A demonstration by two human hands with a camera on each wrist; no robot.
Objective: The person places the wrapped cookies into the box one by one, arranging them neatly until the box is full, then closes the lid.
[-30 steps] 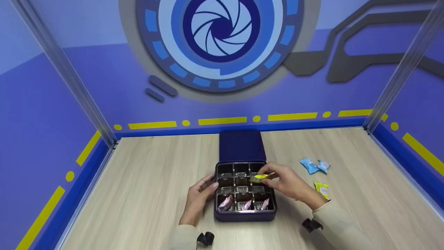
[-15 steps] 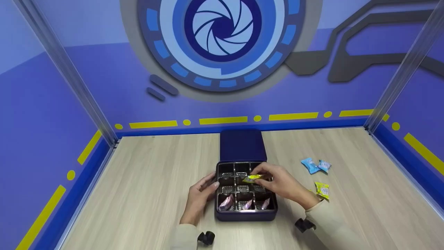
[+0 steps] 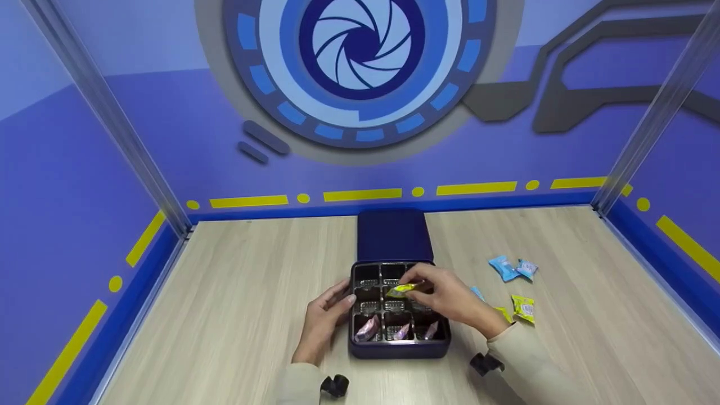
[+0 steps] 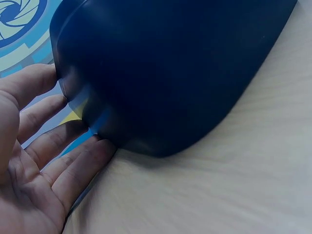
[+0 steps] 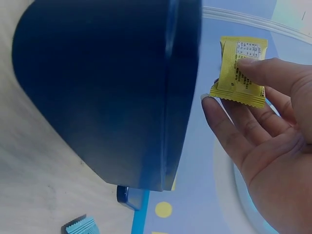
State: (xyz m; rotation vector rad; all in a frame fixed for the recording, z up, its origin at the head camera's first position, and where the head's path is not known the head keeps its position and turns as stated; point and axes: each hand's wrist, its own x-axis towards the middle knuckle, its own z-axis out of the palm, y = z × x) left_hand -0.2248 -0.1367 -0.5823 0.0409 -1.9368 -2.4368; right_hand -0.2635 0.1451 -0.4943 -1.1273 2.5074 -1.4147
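A dark blue box [image 3: 400, 351] with a black divided insert lies on the table, its lid [image 3: 394, 235] folded back. Pink wrapped candies [image 3: 368, 328] fill the front row, one per compartment. With thumb and fingers, my right hand [image 3: 453, 295] pinches a yellow wrapped candy [image 3: 401, 290] above the middle compartment; the right wrist view shows the thumb on the yellow wrapper [image 5: 239, 73]. My left hand [image 3: 323, 323] rests against the box's left side, thumb at the rim. In the left wrist view, its nearly straight fingers touch the box wall [image 4: 146, 87]. The right hand covers the back right compartment.
Right of the box lie two blue wrapped candies [image 3: 502, 268] and a yellow wrapped candy [image 3: 523, 308]. Another yellow one [image 3: 503, 312] and a blue one [image 3: 477, 292] show partly behind the right forearm. A blue patterned wall [image 3: 315, 174] stands behind the table.
My right hand has moved left with the yellow candy, from the right column to over the middle one. More candies now show beside the right forearm. The left hand stays put.
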